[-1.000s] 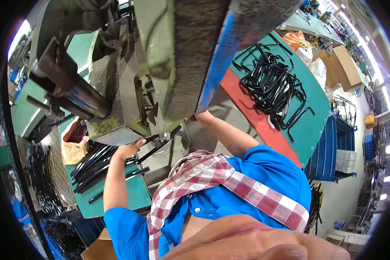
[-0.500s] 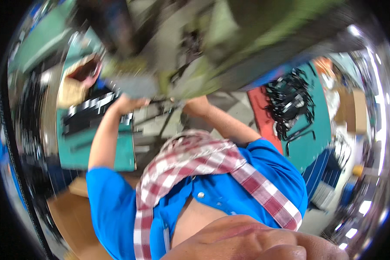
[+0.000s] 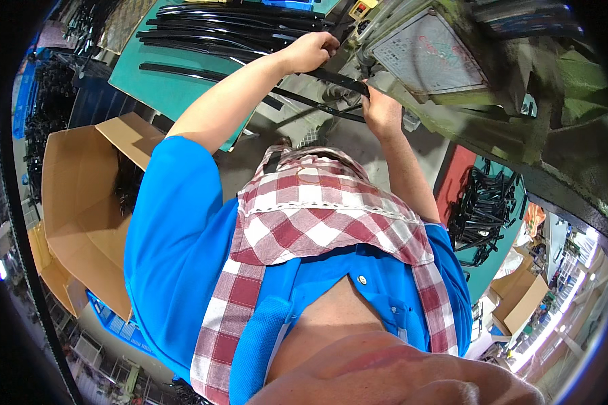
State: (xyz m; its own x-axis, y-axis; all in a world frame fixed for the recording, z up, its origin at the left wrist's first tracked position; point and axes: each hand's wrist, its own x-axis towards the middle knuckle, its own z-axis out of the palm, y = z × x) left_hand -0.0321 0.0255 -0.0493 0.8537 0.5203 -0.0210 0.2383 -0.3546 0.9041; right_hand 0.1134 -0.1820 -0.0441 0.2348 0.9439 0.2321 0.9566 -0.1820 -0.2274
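Note:
My left hand point(image 3: 311, 52) grips one end of a flat black metal strip point(image 3: 341, 79) in front of a green machine point(image 3: 452, 61). My right hand point(image 3: 380, 109) holds the same strip, or a second thin black rod point(image 3: 304, 102) just under it, close to the machine's grey plate; which one I cannot tell. Both forearms reach up from my blue shirt and red-checked cloth.
Several long black strips point(image 3: 209, 30) lie on a green table point(image 3: 175, 88) to the left. An open cardboard box point(image 3: 81, 202) stands lower left. Bent black rods point(image 3: 483, 209) are piled on a red and green surface at right. More boxes point(image 3: 520, 297) sit lower right.
The view has swung sharply, so the machine now sits upper right and the box appears at left. Both hands stay up at the machine on the black strip.

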